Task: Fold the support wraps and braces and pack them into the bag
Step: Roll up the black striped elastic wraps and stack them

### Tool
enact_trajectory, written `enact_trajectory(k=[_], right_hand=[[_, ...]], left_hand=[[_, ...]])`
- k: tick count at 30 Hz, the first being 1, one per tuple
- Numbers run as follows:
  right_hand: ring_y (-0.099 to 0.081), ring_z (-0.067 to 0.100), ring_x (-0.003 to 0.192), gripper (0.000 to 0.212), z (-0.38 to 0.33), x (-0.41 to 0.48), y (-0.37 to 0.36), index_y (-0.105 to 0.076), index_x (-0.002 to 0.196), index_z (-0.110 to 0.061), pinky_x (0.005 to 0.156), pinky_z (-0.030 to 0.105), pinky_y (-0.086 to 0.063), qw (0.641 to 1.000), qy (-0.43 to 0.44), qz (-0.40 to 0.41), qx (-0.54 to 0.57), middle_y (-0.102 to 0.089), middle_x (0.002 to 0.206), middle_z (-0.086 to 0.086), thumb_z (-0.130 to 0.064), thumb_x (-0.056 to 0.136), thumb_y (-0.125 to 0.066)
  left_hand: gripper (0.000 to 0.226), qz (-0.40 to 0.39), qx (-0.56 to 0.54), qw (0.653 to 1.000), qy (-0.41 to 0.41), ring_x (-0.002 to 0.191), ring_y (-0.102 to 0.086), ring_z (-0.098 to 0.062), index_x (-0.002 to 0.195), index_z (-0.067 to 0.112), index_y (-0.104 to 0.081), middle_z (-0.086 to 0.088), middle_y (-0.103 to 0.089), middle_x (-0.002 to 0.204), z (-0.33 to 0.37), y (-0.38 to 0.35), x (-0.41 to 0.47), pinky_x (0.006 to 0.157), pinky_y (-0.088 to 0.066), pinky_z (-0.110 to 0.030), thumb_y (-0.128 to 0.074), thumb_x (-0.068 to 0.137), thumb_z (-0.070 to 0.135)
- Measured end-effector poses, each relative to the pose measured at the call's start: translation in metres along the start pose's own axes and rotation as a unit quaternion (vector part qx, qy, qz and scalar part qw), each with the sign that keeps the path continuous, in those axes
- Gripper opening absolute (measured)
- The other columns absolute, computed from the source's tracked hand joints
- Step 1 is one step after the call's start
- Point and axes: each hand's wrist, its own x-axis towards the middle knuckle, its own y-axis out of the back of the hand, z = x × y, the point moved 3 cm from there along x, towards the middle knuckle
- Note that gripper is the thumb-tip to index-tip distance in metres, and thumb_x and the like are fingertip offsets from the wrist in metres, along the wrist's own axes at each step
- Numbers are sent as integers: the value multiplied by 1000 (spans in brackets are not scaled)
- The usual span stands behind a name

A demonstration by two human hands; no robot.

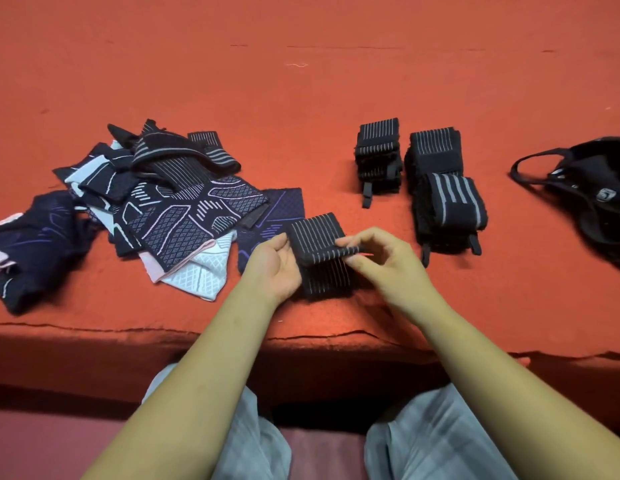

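A black support wrap with thin grey stripes [319,244] lies half folded near the front edge of the red table [301,81]. My left hand [275,263] holds its left edge, palm turned up. My right hand [381,258] pinches the folded-over top layer at its right end. Two stacks of folded black wraps stand further back: a small stack [379,154] and a larger stack [443,188] on the right. A loose pile of unfolded patterned braces and wraps [156,199] lies at the left. The black bag [592,188] sits at the right edge, partly cut off.
The table's front edge [301,336] runs just below my hands, with my knees in grey trousers beneath it. A dark blue brace [34,237] lies at the far left. Bare red cloth stretches across the back of the table.
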Motion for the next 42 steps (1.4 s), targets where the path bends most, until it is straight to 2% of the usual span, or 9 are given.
enact_trajectory(k=[4, 7, 12, 15, 21, 28, 36, 39, 42], right_hand=[[-60, -3, 108, 32, 12, -11, -2, -63, 85, -23, 92, 17, -46, 999, -20, 17, -46, -59, 127, 4, 9, 83, -66], [-59, -6, 72, 31, 17, -18, -5, -61, 87, -16, 70, 9, -42, 998, -42, 7, -41, -61, 103, 4, 15, 83, -63], [-56, 5, 82, 22, 30, -20, -10, -58, 93, -28, 81, 25, -45, 994, -36, -2, -105, -61, 88, -13, -15, 79, -68], [-57, 14, 73, 15, 33, -21, -14, -53, 91, -28, 75, 40, -50, 996, -62, 27, -64, -58, 80, -11, -37, 85, -64], [-55, 23, 48, 24, 28, -10, 0, -38, 99, -29, 47, 30, -43, 989, -84, 117, -16, -62, 65, 8, -11, 100, -54], [-52, 23, 48, 13, -11, -4, 36, -54, 89, -15, 49, 31, -42, 988, -42, 147, -13, -59, 57, 9, -6, 96, -61], [-44, -1, 40, 18, -22, 16, 117, -58, 75, -19, 50, 24, -33, 953, -65, 292, -40, -56, 49, -13, -15, 89, -68], [-49, 8, 47, 16, -12, 22, 145, -60, 75, -19, 55, 28, -37, 937, -101, 330, -61, -60, 58, -9, -34, 76, -65], [-59, 24, 64, 24, 12, 26, 163, -56, 79, -22, 66, 45, -49, 923, -142, 348, -83, -69, 79, 9, -43, 69, -61]], left_hand=[[52, 6, -12, 1000, -3, 126, -54, -43, 141, -6, -45, -30, -56, 136, -2, 3, 1, 101, -41, -58, -34, 108, 32], [64, -11, 10, 1000, -1, 118, -60, -45, 131, -7, -51, -31, -61, 128, -5, 3, -1, 90, -49, -60, -51, 99, 49], [33, -15, 79, 996, -31, 98, -69, -35, 125, -1, -58, -22, -67, 116, -15, -8, -5, 80, -59, -50, -54, 100, 19], [38, -12, 94, 995, -39, 113, -64, -40, 132, -7, -54, -27, -61, 130, -18, -12, -3, 94, -53, -56, -53, 99, 9], [13, -70, 144, 980, -115, 87, -69, -27, 109, 5, -59, -15, -70, 99, -21, -41, 2, 82, -58, -46, -49, 102, 9], [11, -120, 221, 955, -160, 92, -67, -26, 108, 11, -61, -11, -69, 102, -10, -90, 16, 90, -55, -48, -54, 100, 9], [16, -115, 299, 936, -150, 68, -67, -14, 90, 8, -63, -7, -68, 86, -46, -174, 53, 68, -58, -31, -53, 100, 0], [15, -66, 311, 937, -148, 55, -57, -17, 71, 11, -55, -3, -58, 63, -58, -196, 67, 62, -49, -31, -58, 79, -2], [26, -24, 435, 877, -201, 72, -53, -22, 80, 16, -45, -5, -52, 74, -69, -202, 89, 70, -47, -40, -64, 62, 14]])
